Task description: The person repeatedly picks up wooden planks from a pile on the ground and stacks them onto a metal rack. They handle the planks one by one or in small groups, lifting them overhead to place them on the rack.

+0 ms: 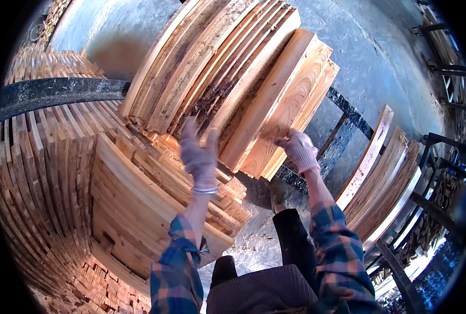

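Wooden boards (227, 68) lean bundled at twelve o'clock, the gloved left hand (199, 154) spread flat against them, the right hand (298, 149) seemingly pinching one pale plank's (290, 104) lower edge, none pulled free yet, many stacked (138, 209) at eight o'clock.

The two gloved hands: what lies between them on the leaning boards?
In the head view, the lower ends of pale wooden boards lie between the left hand and the right hand; both hands rest on this leaning stack.
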Available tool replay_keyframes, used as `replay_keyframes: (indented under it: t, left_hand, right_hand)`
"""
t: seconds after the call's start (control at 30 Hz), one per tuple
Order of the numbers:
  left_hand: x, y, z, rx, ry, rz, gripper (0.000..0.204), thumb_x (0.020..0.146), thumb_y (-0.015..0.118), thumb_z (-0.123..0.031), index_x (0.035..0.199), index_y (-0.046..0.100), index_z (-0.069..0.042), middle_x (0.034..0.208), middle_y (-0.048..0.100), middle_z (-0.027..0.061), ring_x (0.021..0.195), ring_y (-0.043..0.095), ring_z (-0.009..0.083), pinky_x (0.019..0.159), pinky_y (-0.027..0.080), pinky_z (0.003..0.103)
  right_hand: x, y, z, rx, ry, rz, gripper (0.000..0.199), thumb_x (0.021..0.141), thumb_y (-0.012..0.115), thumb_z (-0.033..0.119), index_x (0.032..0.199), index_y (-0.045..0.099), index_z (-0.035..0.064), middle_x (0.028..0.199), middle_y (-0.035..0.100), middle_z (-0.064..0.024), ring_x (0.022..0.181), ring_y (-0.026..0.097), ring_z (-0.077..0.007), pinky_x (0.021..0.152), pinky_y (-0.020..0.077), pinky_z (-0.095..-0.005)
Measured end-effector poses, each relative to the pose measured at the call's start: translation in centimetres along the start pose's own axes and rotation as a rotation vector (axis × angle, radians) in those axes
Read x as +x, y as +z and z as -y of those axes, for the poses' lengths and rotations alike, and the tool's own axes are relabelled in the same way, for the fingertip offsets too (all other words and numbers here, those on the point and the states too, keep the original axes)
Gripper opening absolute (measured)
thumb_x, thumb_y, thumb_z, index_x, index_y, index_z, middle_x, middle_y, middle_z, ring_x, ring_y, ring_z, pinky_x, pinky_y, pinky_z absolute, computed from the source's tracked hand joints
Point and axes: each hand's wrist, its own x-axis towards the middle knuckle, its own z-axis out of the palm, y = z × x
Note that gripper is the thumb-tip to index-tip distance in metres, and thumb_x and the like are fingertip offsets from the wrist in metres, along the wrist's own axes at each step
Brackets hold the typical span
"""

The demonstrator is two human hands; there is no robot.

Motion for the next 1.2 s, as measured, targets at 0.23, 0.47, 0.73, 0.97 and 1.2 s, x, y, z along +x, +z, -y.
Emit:
replay_keyframes:
  t: [0.23, 0.47, 0.73, 0.97, 1.2]
  left_hand:
    - [4.4, -2.6, 9.8, -0.436, -0.943, -0.131, 0.095, 0.079, 0.058, -0.067, 0.142, 0.034, 0.0, 0.147, 0.035, 0.0161, 0.131, 0.039, 0.0254, 0.107, 0.031, 0.035]
    - [4.1, -2.3, 8.6, -0.422, -0.82, -0.03, 0.083, 0.088, 0.048, -0.062, 0.145, 0.028, -0.005, 0.151, 0.028, 0.0126, 0.135, 0.032, 0.0272, 0.111, 0.026, 0.038]
    - [-4.5, -8.4, -3.6, -0.279, -0.17, 0.24, 0.074, 0.087, 0.056, -0.057, 0.136, 0.043, -0.003, 0.125, 0.049, 0.0166, 0.114, 0.051, 0.0229, 0.09, 0.047, 0.035]
    - [-2.9, -0.5, -9.7, -1.165, -0.636, 0.626, 0.066, 0.082, 0.065, -0.025, 0.138, 0.039, 0.001, 0.111, 0.059, 0.0097, 0.104, 0.056, 0.0175, 0.09, 0.045, 0.034]
    - [-14.0, -8.5, -11.2, -0.835, -0.518, 0.793, 0.086, 0.086, 0.061, -0.044, 0.147, 0.018, -0.002, 0.128, 0.051, 0.0129, 0.116, 0.048, 0.0179, 0.099, 0.039, 0.032]
  right_hand:
    - [-0.4, 1.8, 13.0, 0.815, -0.052, 0.292, 0.033, 0.084, 0.069, 0.021, 0.109, 0.06, 0.0008, 0.1, 0.067, -0.014, 0.086, 0.065, -0.0196, 0.077, 0.0526, -0.0287]
    - [1.2, 4.7, 15.4, 0.574, 0.016, 0.268, 0.093, 0.073, 0.078, 0.039, 0.138, 0.027, -0.0045, 0.128, 0.047, -0.032, 0.121, 0.048, -0.0414, 0.098, 0.0417, -0.0442]
    - [-6.2, -1.7, 9.1, 1.612, -0.093, 0.119, 0.07, 0.08, 0.071, 0.008, 0.142, 0.039, 0.0078, 0.101, 0.059, -0.0109, 0.085, 0.059, -0.0171, 0.073, 0.0523, -0.0276]
    - [-3.3, -3.7, 1.6, 1.666, -0.14, 0.337, 0.046, 0.092, 0.051, 0.02, 0.134, 0.043, 0.0037, 0.123, 0.058, -0.0104, 0.103, 0.06, -0.0192, 0.09, 0.0492, -0.0326]
    - [-19.3, -8.2, -0.5, 0.471, -0.466, 0.154, 0.05, 0.088, 0.059, 0.019, 0.133, 0.045, 0.0049, 0.117, 0.059, -0.0128, 0.105, 0.058, -0.0255, 0.094, 0.0468, -0.0371]
